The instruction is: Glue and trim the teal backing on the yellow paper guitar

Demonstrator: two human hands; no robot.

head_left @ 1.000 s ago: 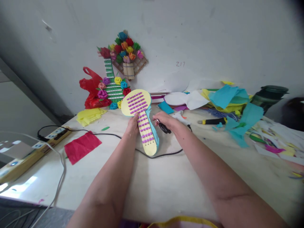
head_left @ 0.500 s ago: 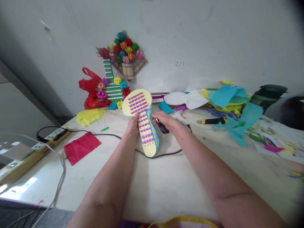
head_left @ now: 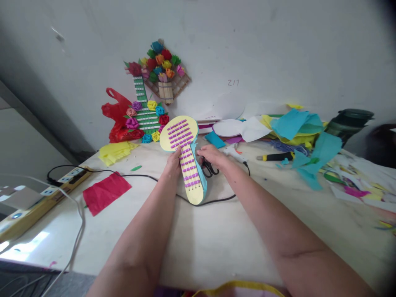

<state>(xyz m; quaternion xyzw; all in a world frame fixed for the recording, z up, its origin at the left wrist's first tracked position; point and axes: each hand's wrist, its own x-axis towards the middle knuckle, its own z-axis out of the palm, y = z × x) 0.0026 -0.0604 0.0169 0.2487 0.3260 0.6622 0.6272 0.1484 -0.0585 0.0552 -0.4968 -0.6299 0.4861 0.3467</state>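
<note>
A pale yellow guitar-shaped piece (head_left: pixel 194 190) with rows of purple strips stands tilted in front of me, its wide round end up. Light blue paper (head_left: pixel 201 173) runs along its right side. My left hand (head_left: pixel 173 161) grips its left edge at the narrow part, thumb on the front. Just right of the piece, my right hand (head_left: pixel 210 153) is closed near the blue paper edge. Black-handled scissors (head_left: pixel 209 168) hang from this hand, their handles below the fingers; the blades are hard to make out.
Behind stand a green guitar-shaped craft with paper flowers (head_left: pixel 148 119) and a red bag (head_left: pixel 119 117). A glue gun (head_left: pixel 234 152), a yellow-black cutter (head_left: pixel 275 157) and blue paper (head_left: pixel 318 159) lie right. Left are red paper (head_left: pixel 107 193) and a power strip (head_left: pixel 46 197).
The scissors have swung in my right hand, and their handles now show farther apart and slightly to the left. My left hand and the yellow piece have hardly moved.
</note>
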